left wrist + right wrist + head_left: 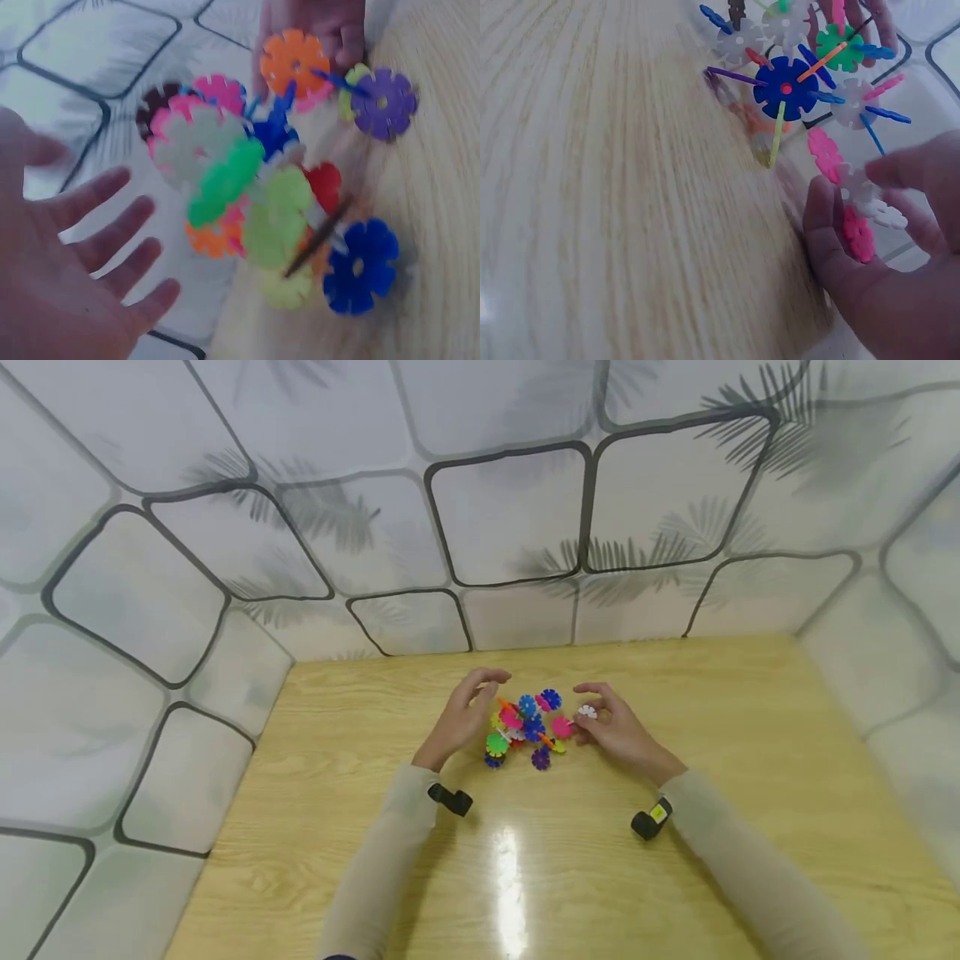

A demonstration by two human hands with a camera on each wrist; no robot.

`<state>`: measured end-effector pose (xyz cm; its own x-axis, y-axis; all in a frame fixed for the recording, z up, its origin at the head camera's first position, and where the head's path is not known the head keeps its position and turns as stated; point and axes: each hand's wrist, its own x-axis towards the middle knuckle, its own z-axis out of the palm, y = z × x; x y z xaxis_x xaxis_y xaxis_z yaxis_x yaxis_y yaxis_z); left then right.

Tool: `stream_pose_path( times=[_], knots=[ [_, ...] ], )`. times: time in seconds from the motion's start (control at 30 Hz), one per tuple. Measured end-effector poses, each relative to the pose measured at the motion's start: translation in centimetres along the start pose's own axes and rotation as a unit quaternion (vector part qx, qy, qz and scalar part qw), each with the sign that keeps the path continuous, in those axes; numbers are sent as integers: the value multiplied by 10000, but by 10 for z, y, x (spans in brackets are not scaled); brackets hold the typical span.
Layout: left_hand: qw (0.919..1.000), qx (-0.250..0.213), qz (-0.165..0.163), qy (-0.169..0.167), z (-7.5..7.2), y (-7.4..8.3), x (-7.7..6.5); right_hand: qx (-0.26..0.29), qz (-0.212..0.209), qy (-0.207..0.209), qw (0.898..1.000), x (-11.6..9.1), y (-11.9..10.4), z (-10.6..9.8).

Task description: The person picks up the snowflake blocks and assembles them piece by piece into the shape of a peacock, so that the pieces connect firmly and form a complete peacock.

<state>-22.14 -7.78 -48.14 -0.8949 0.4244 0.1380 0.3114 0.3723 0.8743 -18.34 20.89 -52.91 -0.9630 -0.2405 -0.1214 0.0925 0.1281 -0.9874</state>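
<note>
A many-coloured cluster of notched plastic snowflake discs (pixel 532 727), slotted into one another at angles, stands on the wooden table between the hands. To its left is my left hand (pixel 467 717); in the left wrist view its fingers (pixel 116 232) are spread and nearly straight, apart from the discs. My right hand (pixel 624 735), at the cluster's right, pinches a small joined group of white discs (pixel 855 184) and pink discs (pixel 859 236) between thumb and fingers. One pink disc (pixel 825 154) of that group lies close to the big cluster; whether they touch I cannot tell.
The light wooden table (pixel 360 710) runs up to a pale patterned wall (pixel 517 518) behind, with similar walls on the left and right. A dark wrist camera (pixel 452 799) sits on the left sleeve, and another wrist camera (pixel 651 820) on the right.
</note>
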Motion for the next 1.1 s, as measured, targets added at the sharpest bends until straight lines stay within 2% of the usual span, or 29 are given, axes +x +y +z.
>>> stream_pose_path(
  times=[0.07,0.13,0.23,0.4,0.53,0.63,0.8,0.87,0.97,1.1],
  knots=[
    [9990,170,-82,-394,0,7,0,-366,-68,-202,9991,1,-1,-2],
    [9955,556,-140,-756,1,11,0,-862,-179,-351,9955,3,2,-3],
    [9877,1155,-186,-1041,3,13,-1,-1806,-435,-350,9820,6,6,-2],
    [9827,1543,-378,-954,4,12,-10,-3013,-893,-258,9490,4,3,4],
    [9810,1738,-312,-807,2,13,-16,-3702,-1153,-283,9214,-2,-6,6],
    [9793,1836,-238,-814,-2,15,-17,-4107,-1328,-329,9015,-6,-11,4],
    [9790,1827,-245,-873,-15,13,-14,-4456,-1549,-541,8801,-9,-14,-1],
    [9791,1811,-257,-888,-20,10,-12,-4513,-1539,-561,8772,-9,-14,-3],
    [9799,1763,-299,-883,-26,4,-10,-4513,-1403,-486,8799,-6,-13,-6],
    [9813,1678,-342,-882,-30,-4,-7,-4158,-1236,-399,9001,4,-10,-4]
  ],
)
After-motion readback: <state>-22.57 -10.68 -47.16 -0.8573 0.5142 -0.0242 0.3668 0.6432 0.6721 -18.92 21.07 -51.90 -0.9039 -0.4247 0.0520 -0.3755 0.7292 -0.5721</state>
